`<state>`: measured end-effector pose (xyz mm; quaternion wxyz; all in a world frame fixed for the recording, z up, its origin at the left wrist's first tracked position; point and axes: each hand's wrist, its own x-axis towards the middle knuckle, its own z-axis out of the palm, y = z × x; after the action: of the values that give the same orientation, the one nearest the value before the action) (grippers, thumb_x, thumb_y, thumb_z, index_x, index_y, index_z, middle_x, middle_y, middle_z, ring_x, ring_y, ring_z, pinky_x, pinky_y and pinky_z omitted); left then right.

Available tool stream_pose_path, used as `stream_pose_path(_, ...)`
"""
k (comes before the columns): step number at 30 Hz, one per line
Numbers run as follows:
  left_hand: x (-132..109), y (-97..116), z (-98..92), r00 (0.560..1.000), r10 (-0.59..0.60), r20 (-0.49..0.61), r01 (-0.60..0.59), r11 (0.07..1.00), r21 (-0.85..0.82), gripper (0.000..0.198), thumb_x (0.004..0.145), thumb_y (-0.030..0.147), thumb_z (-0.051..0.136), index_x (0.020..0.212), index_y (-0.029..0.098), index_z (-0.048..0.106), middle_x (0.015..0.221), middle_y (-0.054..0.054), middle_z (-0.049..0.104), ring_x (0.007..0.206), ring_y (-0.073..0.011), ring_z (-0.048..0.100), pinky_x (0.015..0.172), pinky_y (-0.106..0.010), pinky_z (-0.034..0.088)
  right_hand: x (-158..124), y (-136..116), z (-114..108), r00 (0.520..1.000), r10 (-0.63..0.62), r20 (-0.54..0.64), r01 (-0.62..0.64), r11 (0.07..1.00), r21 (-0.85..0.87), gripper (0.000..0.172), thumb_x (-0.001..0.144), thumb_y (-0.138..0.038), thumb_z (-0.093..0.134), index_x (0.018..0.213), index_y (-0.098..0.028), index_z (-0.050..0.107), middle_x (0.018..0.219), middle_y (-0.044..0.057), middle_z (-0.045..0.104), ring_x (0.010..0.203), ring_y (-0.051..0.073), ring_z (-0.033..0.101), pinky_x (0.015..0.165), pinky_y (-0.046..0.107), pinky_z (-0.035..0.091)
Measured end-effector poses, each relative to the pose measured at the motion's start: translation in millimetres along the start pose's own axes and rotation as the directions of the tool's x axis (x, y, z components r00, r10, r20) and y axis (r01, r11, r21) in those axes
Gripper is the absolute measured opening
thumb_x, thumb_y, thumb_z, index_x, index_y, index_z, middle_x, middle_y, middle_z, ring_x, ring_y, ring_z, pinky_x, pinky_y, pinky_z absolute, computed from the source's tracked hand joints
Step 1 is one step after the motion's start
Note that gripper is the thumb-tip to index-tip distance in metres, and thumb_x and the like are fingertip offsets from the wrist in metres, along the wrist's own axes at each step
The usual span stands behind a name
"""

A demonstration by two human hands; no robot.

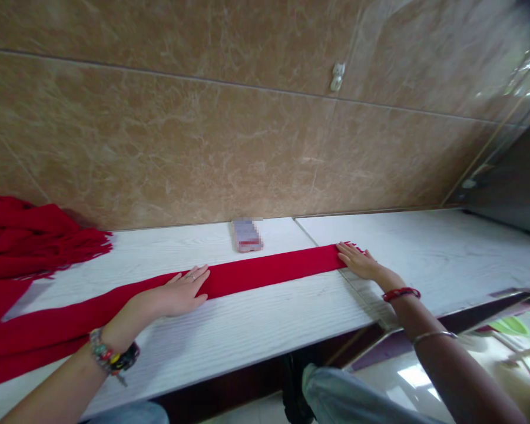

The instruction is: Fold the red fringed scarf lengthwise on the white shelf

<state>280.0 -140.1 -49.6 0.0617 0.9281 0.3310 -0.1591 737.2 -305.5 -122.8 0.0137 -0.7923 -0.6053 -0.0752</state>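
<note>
A long red scarf [274, 272] lies folded into a flat narrow strip along the white wood-grain table [265, 315]. My left hand [181, 295] rests palm down on its middle stretch, fingers extended. At the strip's fringed right end, my right hand [357, 262] lies flat with fingers stretched out over the cloth. Leftward the red cloth widens and looks looser. A bunched heap of red fringed fabric [35, 238] sits at the far left; whether it joins the strip I cannot tell.
A blurred phone-like rectangle [247, 234] lies behind the strip, close to the brown marbled wall [203, 147]. A small white figure [337, 76] is fixed on that wall. A dark panel [507, 171] stands at the right end. The table's front edge runs above my legs.
</note>
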Motion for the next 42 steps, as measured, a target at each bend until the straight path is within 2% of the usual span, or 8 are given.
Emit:
stream_pose_path(3, 9, 12, -4.6, 0.996, 0.050, -0.080, -0.049, 0.999, 0.015, 0.063, 0.084, 0.037, 0.032, 0.138, 0.009, 0.016, 0.143, -0.015, 0.008, 0.132, -0.0233, 0.010, 0.104, -0.042, 0.017, 9, -37, -21, 0.994, -0.094, -0.059, 0.094, 0.996, 0.002, 0.041, 0.088, -0.018, 0.026, 0.125, -0.014, 0.045, 0.138, 0.017, 0.031, 0.127, 0.034, 0.023, 0.091, 0.065, 0.026)
stream_pose_path(7, 22, 35, -9.7, 0.979, 0.154, -0.136, -0.156, 0.988, -0.006, 0.064, 0.087, 0.046, 0.029, 0.138, 0.012, 0.015, 0.144, -0.013, 0.005, 0.132, -0.0215, 0.007, 0.105, -0.039, 0.015, 19, -122, -50, 0.928, -0.336, -0.160, 0.350, 0.934, 0.070, 0.046, 0.091, -0.031, 0.026, 0.134, -0.016, 0.031, 0.139, 0.014, 0.029, 0.129, 0.028, 0.022, 0.097, 0.055, 0.028)
stream_pose_path(12, 24, 39, -7.7, 0.985, 0.156, -0.069, -0.157, 0.987, -0.015, 0.069, 0.085, 0.051, 0.031, 0.138, 0.011, 0.015, 0.144, -0.014, 0.008, 0.132, -0.0211, 0.010, 0.105, -0.036, 0.015, 16, -199, -62, 0.841, -0.539, -0.051, 0.539, 0.824, 0.173, 0.049, 0.090, -0.039, 0.027, 0.133, -0.015, 0.033, 0.139, 0.013, 0.031, 0.127, 0.028, 0.026, 0.098, 0.051, 0.030)
stream_pose_path(15, 10, 21, -8.2, 0.994, 0.095, -0.056, -0.096, 0.995, -0.012, 0.070, 0.085, 0.052, 0.031, 0.139, 0.011, 0.013, 0.144, -0.013, 0.006, 0.132, -0.0204, 0.009, 0.105, -0.034, 0.014, 16, -217, -62, 0.846, -0.530, 0.053, 0.507, 0.832, 0.223, 0.053, 0.090, -0.044, 0.027, 0.132, -0.012, 0.036, 0.137, 0.015, 0.034, 0.126, 0.030, 0.029, 0.097, 0.052, 0.030)
stream_pose_path(20, -31, -29, -7.5, 0.993, -0.016, -0.115, 0.016, 1.000, -0.004, 0.067, 0.087, 0.048, 0.029, 0.138, 0.009, 0.013, 0.145, -0.012, 0.007, 0.133, -0.0185, 0.008, 0.105, -0.031, 0.013, 24, -254, -62, 0.797, -0.591, -0.123, 0.603, 0.769, 0.210, 0.053, 0.089, -0.044, 0.029, 0.132, -0.014, 0.035, 0.138, 0.016, 0.031, 0.127, 0.032, 0.026, 0.096, 0.052, 0.031)
stream_pose_path(26, -76, -77, 15.1, 0.987, -0.085, -0.135, 0.083, 0.996, -0.020, 0.071, 0.085, 0.053, 0.032, 0.139, 0.011, 0.013, 0.145, -0.012, 0.006, 0.132, -0.0217, 0.009, 0.105, -0.032, 0.016, 31, -310, -63, 0.752, -0.642, -0.147, 0.659, 0.730, 0.181, 0.050, 0.090, -0.039, 0.029, 0.133, -0.015, 0.033, 0.139, 0.015, 0.030, 0.126, 0.033, 0.026, 0.094, 0.054, 0.033)
stream_pose_path(33, -94, -106, 52.4, 0.954, -0.084, -0.287, 0.072, 0.996, -0.051, 0.075, 0.085, 0.054, 0.034, 0.139, 0.011, 0.006, 0.146, -0.013, -0.001, 0.133, -0.0225, 0.004, 0.106, -0.033, 0.016, 39, -326, -54, 0.689, -0.717, -0.104, 0.720, 0.661, 0.211, 0.049, 0.092, -0.039, 0.021, 0.136, -0.017, 0.026, 0.141, 0.012, 0.027, 0.127, 0.028, 0.025, 0.098, 0.053, 0.028)
stream_pose_path(42, -92, -93, 46.7, 0.983, -0.019, -0.185, 0.009, 0.998, -0.055, 0.059, 0.089, 0.047, 0.033, 0.139, 0.021, 0.014, 0.145, -0.009, 0.000, 0.132, -0.0236, 0.001, 0.106, -0.039, 0.013, 37, -273, -42, 0.718, -0.695, -0.040, 0.681, 0.690, 0.244, 0.050, 0.092, -0.042, 0.018, 0.138, -0.023, 0.020, 0.143, 0.005, 0.023, 0.130, 0.021, 0.018, 0.103, 0.047, 0.020)
